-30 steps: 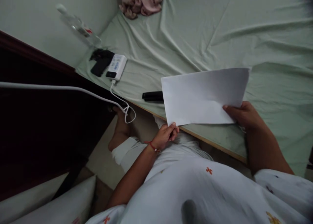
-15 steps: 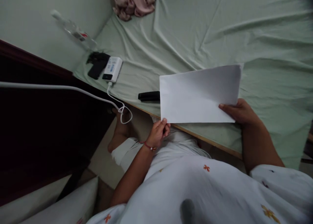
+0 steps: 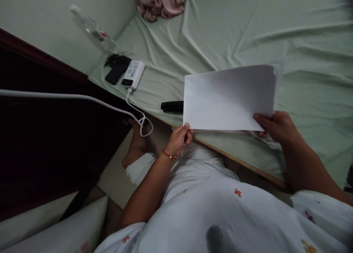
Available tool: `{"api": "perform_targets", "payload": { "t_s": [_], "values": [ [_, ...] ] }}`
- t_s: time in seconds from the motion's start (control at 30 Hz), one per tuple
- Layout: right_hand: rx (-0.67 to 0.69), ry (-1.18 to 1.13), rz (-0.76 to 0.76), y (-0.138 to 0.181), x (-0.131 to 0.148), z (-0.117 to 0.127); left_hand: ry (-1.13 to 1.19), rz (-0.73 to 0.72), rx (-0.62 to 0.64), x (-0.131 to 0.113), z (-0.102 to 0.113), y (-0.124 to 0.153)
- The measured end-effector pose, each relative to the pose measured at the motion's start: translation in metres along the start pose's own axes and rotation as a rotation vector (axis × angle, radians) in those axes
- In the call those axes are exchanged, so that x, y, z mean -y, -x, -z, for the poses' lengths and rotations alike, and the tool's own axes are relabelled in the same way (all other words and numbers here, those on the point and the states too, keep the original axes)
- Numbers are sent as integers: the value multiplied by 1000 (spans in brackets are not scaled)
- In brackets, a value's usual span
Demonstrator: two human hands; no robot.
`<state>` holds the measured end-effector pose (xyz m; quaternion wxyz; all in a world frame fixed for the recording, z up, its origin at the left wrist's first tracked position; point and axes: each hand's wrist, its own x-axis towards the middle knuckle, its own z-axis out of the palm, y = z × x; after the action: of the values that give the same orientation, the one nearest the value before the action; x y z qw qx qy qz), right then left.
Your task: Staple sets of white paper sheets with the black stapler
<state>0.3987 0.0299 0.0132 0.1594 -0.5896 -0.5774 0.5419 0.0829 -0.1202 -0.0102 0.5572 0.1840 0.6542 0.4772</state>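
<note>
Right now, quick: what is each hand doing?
Left hand: closed, pinching the lower left corner of the sheet of paper.
Right hand: closed on the paper's lower right corner.

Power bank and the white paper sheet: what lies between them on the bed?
Head view: a black stapler-like object on the green sheet, touching the paper; nearer the power bank, bare sheet.

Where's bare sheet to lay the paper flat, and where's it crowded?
Free: the wide bed sheet beyond the paper, right of the pink cloth. A smaller patch lies between power bank and black stapler. Crowded: the left corner with bottle, black items and cable. Left hand and right hand hold the paper.
</note>
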Motion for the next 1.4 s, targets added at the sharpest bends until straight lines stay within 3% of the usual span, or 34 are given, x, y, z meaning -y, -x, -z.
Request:
{"api": "perform_targets", "payload": {
  "t_s": [0.1, 0.27, 0.37, 0.53, 0.6, 0.7, 0.87, 1.0, 1.13, 1.27, 1.4],
  "values": [
    [-76, -77, -8, -9, 4, -5, -1, -11, -12, -9, -3, -9],
    [-46, -133, -5, -20, -4, -8, -93, -80, -47, -12, 2, -21],
    [-72, -146, -17, -23, -8, -6, -239, -244, -154, -12, 14, -26],
    [-87, -145, -45, -23, -3, -7, -784, -668, -530, -23, 39, -33],
    [-82, -147, -35, -22, -2, -7, -999, -757, -558, -29, 46, -39],
    [-79, -149, -27, -20, 0, -8, -1162, -712, -451, -35, 53, -54],
    [-52, -141, -20, -20, -1, -7, -1109, -701, -281, -33, 64, -71],
    [-67, -162, -32, -21, -4, -7, -1105, -717, -255, -33, 70, -65],
    [-61, -224, 11, -25, -10, -7, -1108, -669, -149, -39, 72, -55],
    [-82, -260, 21, -27, -13, -8, -1110, -644, 0, -51, 78, -51],
    [-84, -255, -4, -27, -13, -5, -1165, -628, 30, -66, 88, -52]
  ]
}}
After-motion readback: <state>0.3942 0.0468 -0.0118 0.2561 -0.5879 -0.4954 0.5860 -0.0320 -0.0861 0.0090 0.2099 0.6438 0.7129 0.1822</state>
